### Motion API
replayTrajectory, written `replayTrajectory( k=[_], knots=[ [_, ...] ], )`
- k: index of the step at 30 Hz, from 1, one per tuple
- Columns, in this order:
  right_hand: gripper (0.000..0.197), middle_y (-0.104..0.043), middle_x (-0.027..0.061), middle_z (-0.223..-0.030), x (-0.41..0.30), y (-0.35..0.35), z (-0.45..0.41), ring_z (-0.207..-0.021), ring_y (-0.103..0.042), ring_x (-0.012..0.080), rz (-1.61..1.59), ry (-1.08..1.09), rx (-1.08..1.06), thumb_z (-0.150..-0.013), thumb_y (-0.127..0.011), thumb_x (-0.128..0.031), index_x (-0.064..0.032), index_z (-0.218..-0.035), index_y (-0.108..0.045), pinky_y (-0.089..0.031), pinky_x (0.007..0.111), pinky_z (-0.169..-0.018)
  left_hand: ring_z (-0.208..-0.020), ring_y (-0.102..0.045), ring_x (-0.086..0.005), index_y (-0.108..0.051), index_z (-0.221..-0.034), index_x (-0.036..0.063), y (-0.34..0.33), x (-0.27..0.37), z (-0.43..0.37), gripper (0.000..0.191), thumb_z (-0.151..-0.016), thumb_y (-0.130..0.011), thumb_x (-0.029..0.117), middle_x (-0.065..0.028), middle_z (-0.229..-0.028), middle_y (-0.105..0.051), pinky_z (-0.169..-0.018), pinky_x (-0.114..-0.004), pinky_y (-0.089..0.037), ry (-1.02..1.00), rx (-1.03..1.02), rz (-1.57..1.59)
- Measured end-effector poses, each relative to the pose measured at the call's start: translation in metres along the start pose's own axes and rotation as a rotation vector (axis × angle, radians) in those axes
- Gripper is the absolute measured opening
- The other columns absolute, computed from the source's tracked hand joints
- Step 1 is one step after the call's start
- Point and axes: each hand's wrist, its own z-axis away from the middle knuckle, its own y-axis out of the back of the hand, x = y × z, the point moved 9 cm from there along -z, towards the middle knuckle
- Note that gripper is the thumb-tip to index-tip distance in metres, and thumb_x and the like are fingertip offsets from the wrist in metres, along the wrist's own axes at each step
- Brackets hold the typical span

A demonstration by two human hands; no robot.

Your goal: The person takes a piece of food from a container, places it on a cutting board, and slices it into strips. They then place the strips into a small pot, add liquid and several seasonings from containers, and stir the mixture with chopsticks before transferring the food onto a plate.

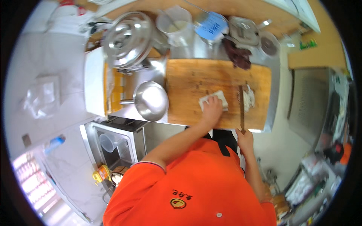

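My left hand (212, 108) rests on a stack of thin white sheets (217, 98), perhaps dough or tofu skin, on a wooden cutting board (183, 76). At the board's front edge, my right hand (245, 138) grips the handle of a kitchen knife (241, 106). Its blade is seen nearly edge-on, upright over the board. White shredded strips (249, 99) lie just right of the blade, apart from the stack. A dark reddish cloth (239, 55) hangs over the board's back edge.
A steel pan (151, 101) stands left of the board, with a large lidded steel pot (127, 39) behind it. Along the back are a plastic jug (175, 24), a blue-labelled container (211, 26), a clear-lidded box (244, 31) and a round tub (269, 44). Below left is an open-doored appliance (118, 144).
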Motion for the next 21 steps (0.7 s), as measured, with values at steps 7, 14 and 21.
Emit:
replayTrajectory(
  k=[7,14,21],
  knots=[
    [0.035,-0.052,0.0065,-0.055,0.001,-0.001,-0.011,-0.047,-0.050,0.0186,-0.064,0.001,-0.073,-0.095,-0.069,-0.024,0.0010,-0.073,-0.058,-0.039,0.040,-0.048,-0.096,-0.068,-0.0375,-0.065,-0.099,0.0013,0.007,-0.055,-0.021,0.021,-0.084,-0.068,0.015,-0.0224,-0.102,-0.068,-0.077,-0.048,-0.057,0.203,-0.096,0.550],
    [0.036,-0.047,0.0036,-0.055,-0.003,-0.005,-0.021,-0.042,-0.048,0.0194,0.021,0.046,-0.129,-0.098,-0.064,-0.028,-0.0008,-0.075,-0.056,-0.037,0.039,-0.042,-0.105,-0.069,-0.0353,-0.067,-0.119,0.0031,-0.020,-0.108,-0.012,0.039,-0.082,-0.056,0.010,-0.0200,-0.113,-0.072,-0.092,-0.046,-0.054,0.564,-0.216,1.386],
    [0.033,-0.039,0.0032,-0.052,0.004,-0.026,-0.052,-0.040,-0.043,0.0199,0.057,0.087,-0.323,-0.094,-0.064,-0.026,-0.0076,-0.072,-0.047,-0.034,0.039,-0.041,-0.121,-0.057,-0.0377,-0.066,-0.116,0.0016,0.013,-0.117,0.039,0.040,-0.082,-0.072,0.022,-0.0166,-0.130,-0.056,-0.101,-0.052,-0.048,0.561,0.216,0.559]
  ],
)
